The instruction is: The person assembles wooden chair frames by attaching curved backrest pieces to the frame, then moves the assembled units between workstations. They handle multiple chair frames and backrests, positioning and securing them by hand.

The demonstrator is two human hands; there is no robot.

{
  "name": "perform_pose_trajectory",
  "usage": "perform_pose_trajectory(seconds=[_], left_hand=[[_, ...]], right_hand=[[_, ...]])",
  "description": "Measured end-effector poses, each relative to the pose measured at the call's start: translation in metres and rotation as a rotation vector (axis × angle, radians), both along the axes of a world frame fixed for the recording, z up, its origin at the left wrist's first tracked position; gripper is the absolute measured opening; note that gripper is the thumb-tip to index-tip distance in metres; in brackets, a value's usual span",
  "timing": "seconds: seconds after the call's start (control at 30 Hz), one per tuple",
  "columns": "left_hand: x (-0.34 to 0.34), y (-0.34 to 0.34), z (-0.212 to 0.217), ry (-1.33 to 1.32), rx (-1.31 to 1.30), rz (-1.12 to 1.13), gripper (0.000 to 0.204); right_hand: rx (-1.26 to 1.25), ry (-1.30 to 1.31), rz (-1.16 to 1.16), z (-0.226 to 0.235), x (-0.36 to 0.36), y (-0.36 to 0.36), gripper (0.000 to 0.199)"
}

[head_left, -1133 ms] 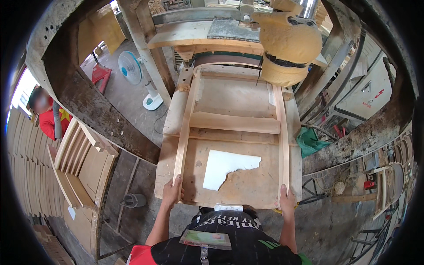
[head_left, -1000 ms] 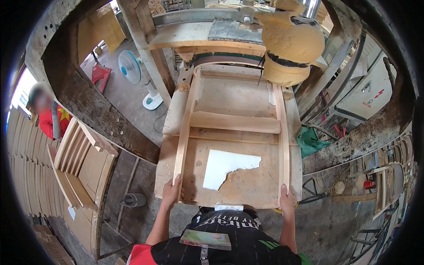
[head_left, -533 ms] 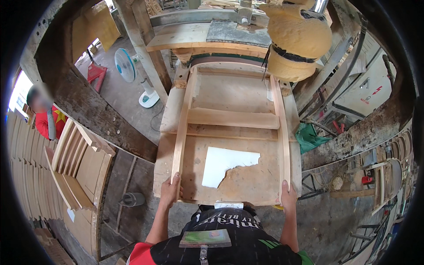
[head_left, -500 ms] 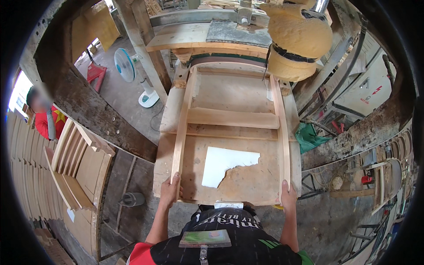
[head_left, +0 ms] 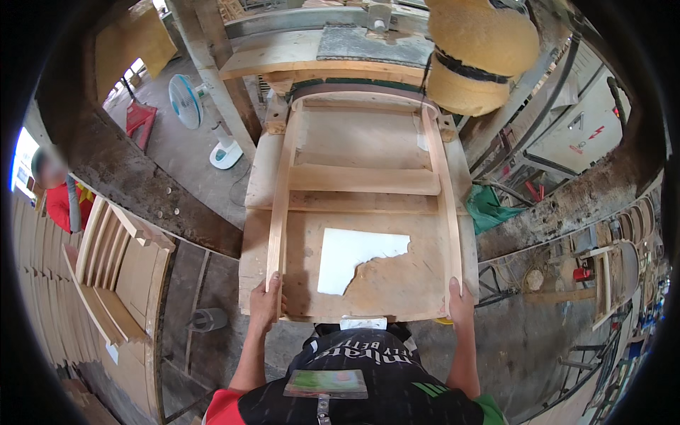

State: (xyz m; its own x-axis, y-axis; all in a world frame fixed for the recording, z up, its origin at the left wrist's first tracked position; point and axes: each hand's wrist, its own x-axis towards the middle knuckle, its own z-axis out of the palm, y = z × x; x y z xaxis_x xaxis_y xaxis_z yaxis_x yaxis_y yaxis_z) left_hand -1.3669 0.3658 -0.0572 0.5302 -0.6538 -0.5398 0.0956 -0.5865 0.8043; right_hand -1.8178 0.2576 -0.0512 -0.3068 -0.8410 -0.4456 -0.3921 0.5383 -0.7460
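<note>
Both hands of a person, seen from above, are closed around the near ends of a pale wooden frame [head_left: 279,212]. The left hand [head_left: 265,301] grips one long rail and the right hand [head_left: 460,303] the other, thumbs on top; the fingers underneath are partly hidden. The arms are set as wide apart as the rails, a hold that probably keeps both sides steady and even.

The frame lies ahead of the hands over a wooden board [head_left: 397,294], its rounded end farthest away. A flat crossbar [head_left: 365,180] joins the rails beyond the hands, likely holding them apart. Between the rails, nearer the left hand, a torn white sheet [head_left: 350,255] lies flat on the board, touched by neither hand.

Far ahead, a small wooden block [head_left: 277,117] sits just outside the left rail — perhaps a side guide. Beyond the right hand's rail, bulging yellow padding [head_left: 482,42] is strapped with a dark band, possibly to soften knocks. Whether the rounded end touches the dark curved strip [head_left: 368,88] behind it, I cannot tell.
</note>
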Motion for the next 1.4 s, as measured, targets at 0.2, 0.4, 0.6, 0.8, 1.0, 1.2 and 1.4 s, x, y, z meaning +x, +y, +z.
perform_pose_trajectory(seconds=[0.2,0.4,0.6,0.8,1.0,1.2,1.4], left_hand=[[-0.003,-0.004,0.005,0.011,0.017,-0.024,0.057],[-0.006,0.002,-0.013,0.022,-0.034,-0.011,0.055],[-0.004,0.002,-0.012,0.023,-0.026,-0.04,0.054],[-0.003,-0.004,-0.009,0.086,-0.015,-0.035,0.052],[0.01,0.001,-0.007,0.255,-0.009,-0.038,0.054],[0.011,-0.002,-0.011,0.696,-0.227,-0.094,0.055],[0.005,-0.007,-0.003,0.591,-0.095,-0.063,0.057]], right_hand=[[-0.047,0.028,0.021,-0.007,-0.007,0.002,0.055],[0.009,0.122,0.02,-0.02,-0.003,0.004,0.055],[0.042,0.039,0.021,-0.017,-0.003,0.002,0.066],[0.105,-0.138,0.015,-0.018,-0.014,0.0,0.062],[0.204,-0.523,0.008,-0.017,-0.031,-0.007,0.051],[0.107,-1.161,0.035,-0.048,-0.042,-0.012,0.052],[0.175,-1.043,-0.027,-0.042,-0.043,-0.011,0.046]])
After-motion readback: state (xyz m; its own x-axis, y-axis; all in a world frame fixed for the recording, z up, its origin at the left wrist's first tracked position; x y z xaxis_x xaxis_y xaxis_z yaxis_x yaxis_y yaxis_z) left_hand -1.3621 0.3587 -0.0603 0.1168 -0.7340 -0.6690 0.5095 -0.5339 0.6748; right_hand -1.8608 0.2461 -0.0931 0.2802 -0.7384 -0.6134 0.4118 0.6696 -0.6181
